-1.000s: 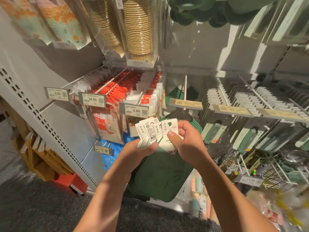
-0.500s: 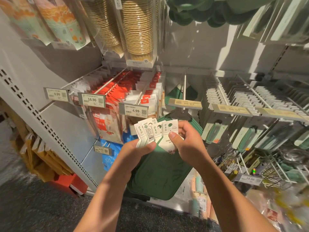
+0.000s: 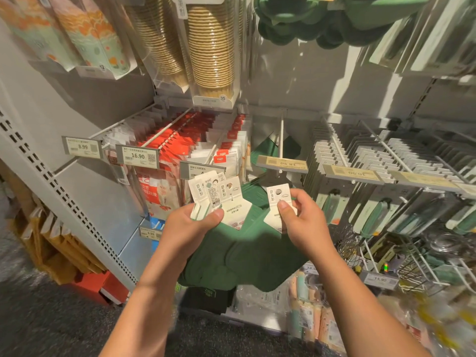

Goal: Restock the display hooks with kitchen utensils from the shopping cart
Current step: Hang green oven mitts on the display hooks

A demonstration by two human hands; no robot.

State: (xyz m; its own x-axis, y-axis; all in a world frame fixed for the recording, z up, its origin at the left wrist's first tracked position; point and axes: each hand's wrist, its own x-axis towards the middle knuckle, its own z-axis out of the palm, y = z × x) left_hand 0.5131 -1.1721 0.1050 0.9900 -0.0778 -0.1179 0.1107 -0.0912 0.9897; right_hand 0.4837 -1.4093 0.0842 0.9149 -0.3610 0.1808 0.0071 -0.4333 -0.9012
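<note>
My left hand (image 3: 192,226) grips a fanned bunch of white header cards (image 3: 215,199), each fixed to a dark green cloth item (image 3: 239,256) that hangs below. My right hand (image 3: 302,222) pinches one separate white card (image 3: 279,202) with its own green cloth, held a little apart to the right of the bunch. Straight ahead a white display hook (image 3: 281,140) sticks out with almost nothing on it, a beige price tag (image 3: 282,163) at its tip and a green item far back. The shopping cart is out of view.
Hooks to the left carry red and white packets with price tags (image 3: 137,157). Hooks to the right hold many grey-carded utensils (image 3: 365,161). Stacked paper cups (image 3: 211,47) hang above. Whisks and wire racks (image 3: 412,261) sit lower right; brown bags (image 3: 46,243) lean lower left.
My right hand has pulled one card with its green cloth away from the bunch, to the right. The left hand keeps hold of the others.
</note>
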